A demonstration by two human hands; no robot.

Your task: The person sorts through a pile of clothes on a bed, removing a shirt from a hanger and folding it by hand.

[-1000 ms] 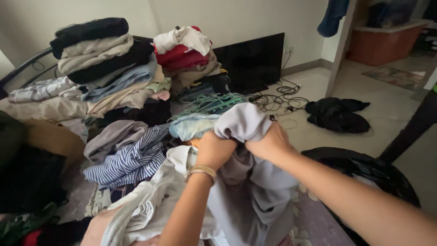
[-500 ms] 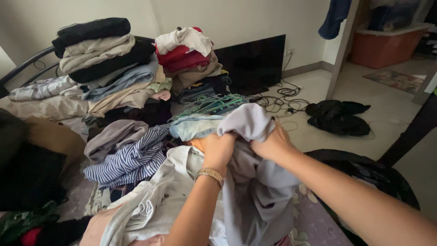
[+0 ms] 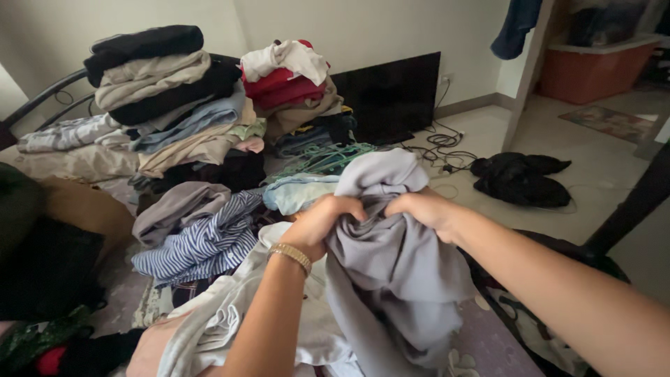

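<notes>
Since a second ago your hands dropped a bit and the grey cloth (image 3: 391, 244) got bunched up more, hanging lower in front of you over the bed (image 3: 481, 335). Left hand (image 3: 321, 220) and right hand (image 3: 422, 208): each grip is clamped on the cloth's top edge. Two folded stacks (image 3: 167, 98) behind, one striped shirt (image 3: 202, 241) left, one black heap (image 3: 520, 178) on the floor.

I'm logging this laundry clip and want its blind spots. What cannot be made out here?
- Grey garment, head view: its kind is unclear, bunched in the left hand and right hand; bottom edge cuts it off.
- Hanging blue cloth: top edge crops it.
- Black heap on the floor: too dark to identify.
</notes>
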